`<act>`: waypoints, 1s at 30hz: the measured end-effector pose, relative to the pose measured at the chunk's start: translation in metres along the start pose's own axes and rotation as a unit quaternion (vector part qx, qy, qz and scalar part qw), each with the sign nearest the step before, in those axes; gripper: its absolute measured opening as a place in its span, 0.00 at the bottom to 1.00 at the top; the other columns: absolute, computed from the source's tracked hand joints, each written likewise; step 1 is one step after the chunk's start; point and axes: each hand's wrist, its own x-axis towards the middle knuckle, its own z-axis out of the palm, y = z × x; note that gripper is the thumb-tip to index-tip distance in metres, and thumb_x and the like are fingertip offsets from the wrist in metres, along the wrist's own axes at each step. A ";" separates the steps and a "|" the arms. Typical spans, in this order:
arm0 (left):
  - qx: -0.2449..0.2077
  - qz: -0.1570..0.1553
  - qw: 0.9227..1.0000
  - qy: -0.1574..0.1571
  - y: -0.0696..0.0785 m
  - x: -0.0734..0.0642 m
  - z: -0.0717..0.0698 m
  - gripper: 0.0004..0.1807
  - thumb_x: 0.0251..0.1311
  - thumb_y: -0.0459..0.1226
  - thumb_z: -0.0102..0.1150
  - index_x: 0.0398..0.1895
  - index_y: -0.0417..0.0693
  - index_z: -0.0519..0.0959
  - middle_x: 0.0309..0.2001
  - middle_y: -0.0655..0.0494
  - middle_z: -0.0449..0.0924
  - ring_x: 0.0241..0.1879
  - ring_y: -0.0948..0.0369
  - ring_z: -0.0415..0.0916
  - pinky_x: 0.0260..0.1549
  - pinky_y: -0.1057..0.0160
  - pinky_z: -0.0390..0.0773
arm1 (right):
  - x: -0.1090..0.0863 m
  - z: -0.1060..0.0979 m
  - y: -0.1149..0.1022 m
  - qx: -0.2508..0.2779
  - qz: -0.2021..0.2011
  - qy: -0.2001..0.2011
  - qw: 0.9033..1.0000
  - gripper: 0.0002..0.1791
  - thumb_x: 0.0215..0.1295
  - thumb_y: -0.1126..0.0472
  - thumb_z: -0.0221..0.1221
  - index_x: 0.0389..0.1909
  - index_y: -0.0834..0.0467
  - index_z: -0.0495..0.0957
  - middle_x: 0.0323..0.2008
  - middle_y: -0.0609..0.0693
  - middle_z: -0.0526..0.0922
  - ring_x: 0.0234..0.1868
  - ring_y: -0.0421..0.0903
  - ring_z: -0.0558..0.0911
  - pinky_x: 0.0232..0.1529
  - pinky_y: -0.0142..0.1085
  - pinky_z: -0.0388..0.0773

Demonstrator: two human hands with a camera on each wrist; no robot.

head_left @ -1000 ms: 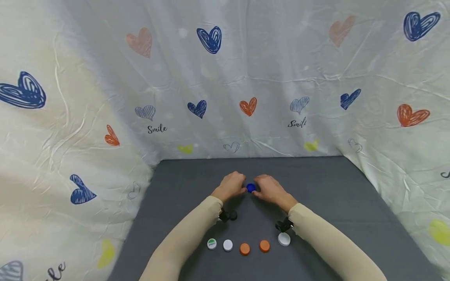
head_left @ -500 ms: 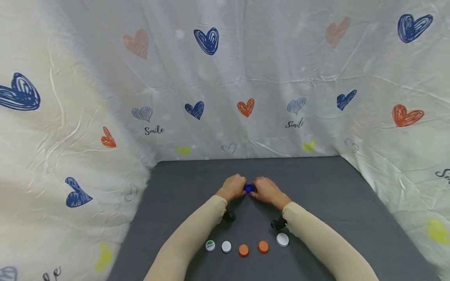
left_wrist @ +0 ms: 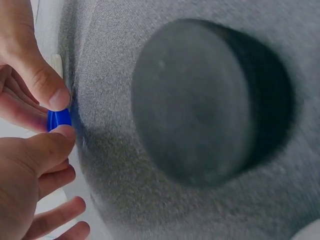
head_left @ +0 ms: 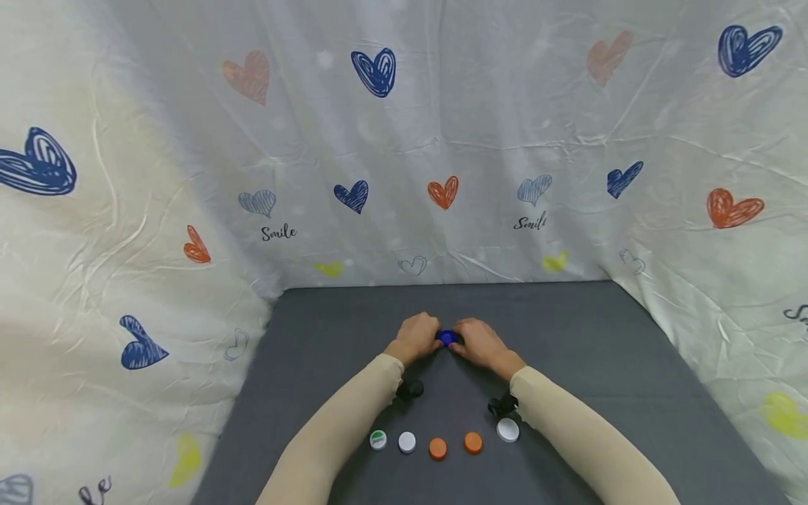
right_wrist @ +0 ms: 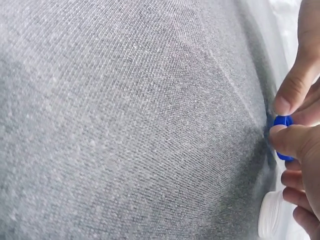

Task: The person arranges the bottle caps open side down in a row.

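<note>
A small blue cap (head_left: 447,338) sits between my two hands at the middle of the grey table (head_left: 587,337). My left hand (head_left: 416,337) and right hand (head_left: 480,342) meet over it, fingers curled. In the left wrist view, two thumb tips pinch the blue cap (left_wrist: 59,119) from both sides. The right wrist view shows the same pinch on the cap (right_wrist: 282,121), with a whitish ribbed round piece (right_wrist: 270,217) by my right hand's lower fingers. What lies under the hands is hidden.
Near the table's front edge lies a row of caps: green-and-white (head_left: 378,440), white (head_left: 407,441), two orange (head_left: 438,448) (head_left: 473,442), and a larger white one (head_left: 508,430). A heart-printed sheet (head_left: 404,140) walls in the back and both sides.
Since a second ago my hands have closed in on the blue cap, so less of it shows. The row of caps has not moved.
</note>
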 end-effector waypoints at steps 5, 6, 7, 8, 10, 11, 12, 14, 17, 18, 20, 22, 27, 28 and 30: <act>0.001 0.015 0.999 0.031 -0.004 -0.007 -0.006 0.11 0.61 0.52 0.68 0.30 0.57 0.86 0.29 0.63 0.84 0.29 0.63 0.79 0.30 0.59 0.80 | -0.002 -0.005 0.001 0.015 -0.012 0.022 1.000 0.14 0.62 0.56 0.69 0.46 0.59 0.85 0.45 0.52 0.87 0.51 0.52 0.84 0.56 0.49 0.79; 0.002 0.019 0.999 0.038 -0.005 -0.009 -0.007 0.11 0.61 0.52 0.68 0.32 0.57 0.87 0.29 0.63 0.84 0.29 0.63 0.80 0.30 0.59 0.80 | -0.002 -0.006 0.001 0.019 -0.012 0.024 0.999 0.15 0.63 0.56 0.69 0.47 0.58 0.85 0.46 0.52 0.87 0.52 0.51 0.84 0.56 0.49 0.79; 0.003 0.024 0.999 0.043 -0.006 -0.011 -0.008 0.10 0.61 0.52 0.68 0.33 0.58 0.87 0.30 0.63 0.84 0.30 0.63 0.80 0.31 0.58 0.81 | -0.002 -0.007 0.001 0.022 -0.014 0.028 0.999 0.15 0.63 0.56 0.69 0.48 0.58 0.85 0.46 0.52 0.87 0.52 0.51 0.84 0.56 0.49 0.79; 0.004 0.028 0.998 0.049 -0.007 -0.012 -0.009 0.10 0.61 0.52 0.68 0.34 0.58 0.87 0.30 0.64 0.85 0.30 0.63 0.80 0.31 0.59 0.81 | -0.002 -0.008 0.000 0.023 -0.016 0.031 0.999 0.15 0.63 0.56 0.69 0.48 0.58 0.85 0.47 0.52 0.87 0.52 0.51 0.84 0.56 0.49 0.79; 0.004 0.040 0.997 0.061 -0.009 -0.015 -0.012 0.10 0.61 0.52 0.68 0.35 0.59 0.88 0.31 0.64 0.85 0.30 0.63 0.81 0.31 0.59 0.81 | -0.003 -0.011 -0.002 0.025 -0.021 0.037 0.999 0.16 0.63 0.55 0.69 0.50 0.57 0.85 0.48 0.52 0.87 0.52 0.51 0.84 0.56 0.48 0.79; 0.005 0.045 0.997 0.066 -0.009 -0.017 -0.014 0.10 0.61 0.52 0.68 0.36 0.59 0.88 0.31 0.64 0.85 0.30 0.63 0.81 0.31 0.59 0.81 | -0.003 -0.012 -0.003 0.025 -0.023 0.041 0.999 0.17 0.63 0.55 0.69 0.50 0.56 0.85 0.48 0.51 0.87 0.52 0.50 0.84 0.56 0.48 0.79; 0.006 0.050 0.996 0.071 -0.010 -0.019 -0.016 0.10 0.62 0.52 0.67 0.36 0.59 0.88 0.31 0.64 0.85 0.31 0.62 0.81 0.31 0.59 0.81 | -0.004 -0.013 -0.005 0.024 -0.024 0.044 0.998 0.17 0.63 0.54 0.69 0.51 0.56 0.84 0.48 0.51 0.87 0.53 0.50 0.84 0.56 0.48 0.79; 0.006 0.061 0.994 0.088 -0.011 -0.024 -0.021 0.10 0.61 0.52 0.68 0.36 0.59 0.88 0.31 0.65 0.86 0.31 0.62 0.81 0.31 0.58 0.81 | -0.004 -0.016 -0.008 0.025 -0.030 0.054 0.998 0.17 0.64 0.54 0.68 0.51 0.55 0.84 0.49 0.51 0.86 0.53 0.50 0.84 0.55 0.48 0.79; 0.011 0.076 0.991 0.114 -0.011 -0.031 -0.028 0.11 0.62 0.52 0.68 0.38 0.58 0.87 0.33 0.65 0.86 0.33 0.61 0.82 0.34 0.58 0.82 | -0.006 -0.022 -0.012 0.030 -0.037 0.068 0.997 0.17 0.64 0.54 0.68 0.52 0.56 0.84 0.49 0.51 0.86 0.53 0.50 0.83 0.56 0.48 0.79; 0.013 0.080 0.989 0.121 -0.011 -0.033 -0.030 0.11 0.62 0.52 0.68 0.39 0.58 0.87 0.34 0.65 0.87 0.34 0.60 0.82 0.35 0.58 0.82 | -0.007 -0.024 -0.013 0.031 -0.041 0.074 0.996 0.17 0.64 0.54 0.68 0.52 0.56 0.84 0.49 0.51 0.86 0.53 0.50 0.83 0.56 0.48 0.79; 0.018 0.085 0.987 0.133 -0.011 -0.037 -0.034 0.12 0.62 0.52 0.67 0.41 0.57 0.87 0.37 0.64 0.87 0.36 0.60 0.82 0.38 0.58 0.83 | -0.008 -0.028 -0.017 0.032 -0.046 0.084 0.995 0.18 0.63 0.55 0.69 0.52 0.56 0.84 0.49 0.51 0.86 0.53 0.50 0.83 0.56 0.49 0.79; 0.019 0.090 0.985 0.144 -0.010 -0.042 -0.037 0.13 0.62 0.51 0.67 0.44 0.56 0.87 0.40 0.64 0.88 0.38 0.59 0.83 0.39 0.58 0.83 | -0.010 -0.032 -0.020 0.032 -0.051 0.093 0.994 0.18 0.63 0.55 0.69 0.52 0.57 0.84 0.49 0.51 0.86 0.54 0.50 0.83 0.56 0.49 0.79; 0.016 0.094 0.981 0.169 -0.009 -0.053 -0.042 0.18 0.63 0.52 0.67 0.51 0.55 0.86 0.47 0.62 0.88 0.44 0.60 0.84 0.45 0.59 0.83 | -0.017 -0.040 -0.028 0.043 -0.056 0.107 0.992 0.20 0.63 0.55 0.69 0.54 0.58 0.83 0.50 0.52 0.86 0.55 0.51 0.83 0.56 0.49 0.79; 0.014 0.093 0.980 0.173 -0.008 -0.056 -0.043 0.19 0.63 0.52 0.66 0.52 0.55 0.86 0.48 0.62 0.87 0.45 0.60 0.84 0.46 0.59 0.83 | -0.019 -0.041 -0.030 0.045 -0.059 0.111 0.991 0.21 0.62 0.55 0.70 0.55 0.59 0.83 0.51 0.52 0.86 0.55 0.51 0.83 0.56 0.49 0.80; 0.009 0.093 0.978 0.184 -0.008 -0.061 -0.045 0.20 0.63 0.52 0.66 0.53 0.54 0.86 0.49 0.61 0.87 0.46 0.59 0.83 0.47 0.59 0.83 | -0.022 -0.044 -0.034 0.046 -0.062 0.120 0.990 0.22 0.62 0.55 0.70 0.55 0.59 0.83 0.51 0.53 0.86 0.56 0.52 0.83 0.56 0.49 0.80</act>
